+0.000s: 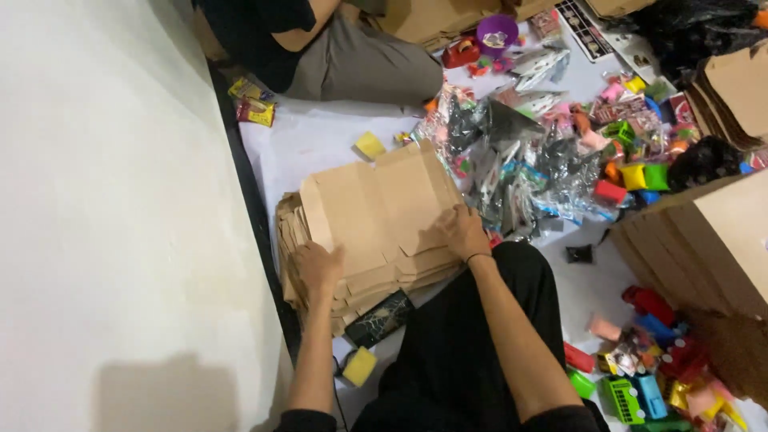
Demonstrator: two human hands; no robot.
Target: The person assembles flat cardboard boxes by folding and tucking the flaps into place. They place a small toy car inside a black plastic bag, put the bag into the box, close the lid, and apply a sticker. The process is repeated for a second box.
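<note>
Stack of flat brown cardboard box blanks point(376, 216) sits on the white floor sheet point(312, 136), right against the white wall point(112, 200), just ahead of the person's black-trousered knee point(472, 336). Top blank is tilted up off the pile.

Left hand point(317, 268) on the stack's near-left edge, fingers curled over the top sheets; can't tell if it actually grips. Right hand point(462, 232) on the right edge, fingers spread and pressed flat on the cardboard, nothing clamped.

Dark phone point(380, 318) lies just beside the stack's near corner, yellow block point(359, 366) near it.

Right of the stack: heap of clear plastic packets point(520, 160), then loose coloured plastic toys point(640, 176). Second pile of cardboard point(704, 240) well apart at far right. Another person in grey trousers point(360, 60) sits beyond, purple bowl point(497, 32) beside them.
</note>
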